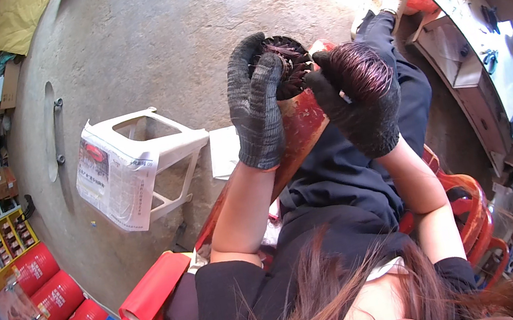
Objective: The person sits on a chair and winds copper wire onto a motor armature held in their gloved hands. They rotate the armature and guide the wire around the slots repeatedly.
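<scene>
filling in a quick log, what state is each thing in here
Left hand: gloved, closed around dark slotted part
Right hand: gloved, closed around wire-wound part
Dark slotted part: held
Wire-wound part: held, strands exposed
White stool: bearing printed sheet
Red cylinders: side by side

Knitted gloves (256, 119) look matt, the wire coil (363, 67) glossy, the stool (176, 147) smooth plastic, the floor (148, 42) rough.

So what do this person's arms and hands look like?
The left hand and right hand wear dark charcoal knitted gloves, visibly ribbed on the left one. Black short sleeves end near the elbows, so both forearms are bare, with no cables or markings visible.
</scene>
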Action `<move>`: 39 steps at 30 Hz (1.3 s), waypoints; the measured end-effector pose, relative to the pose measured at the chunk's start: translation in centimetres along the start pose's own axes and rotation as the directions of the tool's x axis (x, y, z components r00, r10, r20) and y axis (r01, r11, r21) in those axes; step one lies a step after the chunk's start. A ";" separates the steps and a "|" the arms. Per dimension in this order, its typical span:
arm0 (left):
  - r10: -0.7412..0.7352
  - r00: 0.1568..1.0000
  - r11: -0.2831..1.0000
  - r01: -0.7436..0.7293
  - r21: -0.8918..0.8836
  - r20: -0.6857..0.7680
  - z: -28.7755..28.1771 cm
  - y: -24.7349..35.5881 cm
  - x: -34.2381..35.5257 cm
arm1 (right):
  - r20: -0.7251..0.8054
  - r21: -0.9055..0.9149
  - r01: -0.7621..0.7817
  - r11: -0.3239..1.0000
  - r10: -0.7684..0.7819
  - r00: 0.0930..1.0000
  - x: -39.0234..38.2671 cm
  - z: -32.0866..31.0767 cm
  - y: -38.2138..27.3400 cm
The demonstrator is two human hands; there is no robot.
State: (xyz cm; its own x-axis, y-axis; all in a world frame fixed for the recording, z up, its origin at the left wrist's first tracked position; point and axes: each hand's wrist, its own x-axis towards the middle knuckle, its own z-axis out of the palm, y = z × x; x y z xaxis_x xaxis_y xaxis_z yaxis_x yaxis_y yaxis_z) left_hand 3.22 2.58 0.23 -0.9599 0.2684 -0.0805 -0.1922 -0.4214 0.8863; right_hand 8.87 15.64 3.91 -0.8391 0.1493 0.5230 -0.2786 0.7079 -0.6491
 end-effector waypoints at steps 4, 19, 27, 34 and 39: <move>0.010 1.000 1.000 -0.010 0.014 0.003 0.3 0.2 0.0 | 0.090 -0.063 0.026 0.998 -0.020 0.996 0.0 0.3 -0.6; 0.182 0.981 0.945 -0.157 0.285 -0.063 0.2 0.0 0.2 | 0.056 0.026 -0.060 0.998 0.059 0.997 0.3 1.5 -0.5; 0.347 0.937 0.907 -0.324 0.270 -0.043 0.3 -0.6 0.3 | 0.003 -0.028 0.110 0.994 -0.110 0.994 -0.2 2.5 0.2; 0.199 0.970 0.951 -0.157 0.268 -0.138 0.0 0.2 0.2 | 0.066 0.147 -0.055 0.988 0.046 0.997 0.4 1.6 0.5; 0.247 0.944 0.964 -0.215 0.159 -0.220 -0.6 -0.4 0.6 | 0.098 0.543 -0.477 0.691 0.512 0.853 -0.1 0.3 0.0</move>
State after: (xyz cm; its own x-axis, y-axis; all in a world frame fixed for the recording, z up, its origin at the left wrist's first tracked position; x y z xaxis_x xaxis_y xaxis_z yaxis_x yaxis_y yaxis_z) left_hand 2.56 2.42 -0.40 -0.9983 -0.0409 0.0426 0.0536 -0.3256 0.9440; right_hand 8.80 15.43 3.65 -0.9044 0.4224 0.0597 -0.0460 0.0426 -0.9980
